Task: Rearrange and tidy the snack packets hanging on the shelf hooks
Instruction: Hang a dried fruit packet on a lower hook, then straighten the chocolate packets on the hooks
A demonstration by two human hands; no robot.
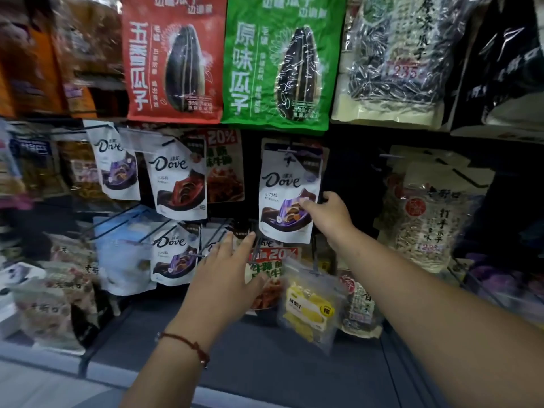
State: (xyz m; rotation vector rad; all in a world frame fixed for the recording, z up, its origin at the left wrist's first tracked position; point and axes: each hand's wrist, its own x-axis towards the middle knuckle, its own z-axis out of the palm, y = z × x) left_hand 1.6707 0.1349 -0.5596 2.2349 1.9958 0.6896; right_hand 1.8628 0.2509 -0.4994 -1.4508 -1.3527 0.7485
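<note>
A white Dove packet with purple wrap art (287, 198) hangs on a black hook in the middle row. My right hand (326, 214) pinches its right edge between thumb and fingers. My left hand (225, 275) reaches forward below it with straight fingers, its fingertips near the black hooks under that packet, holding nothing. More Dove packets hang to the left: a purple one (116, 166), a red one (178, 184) and a lower purple one (175, 254).
Big red (173, 60) and green (279, 63) sunflower-seed bags hang on top. A yellow dried-fruit packet (309, 310) hangs low. Clear seed bags (426, 225) are at the right. Bare black hooks (117, 219) jut out at left. A grey shelf base (265, 366) lies below.
</note>
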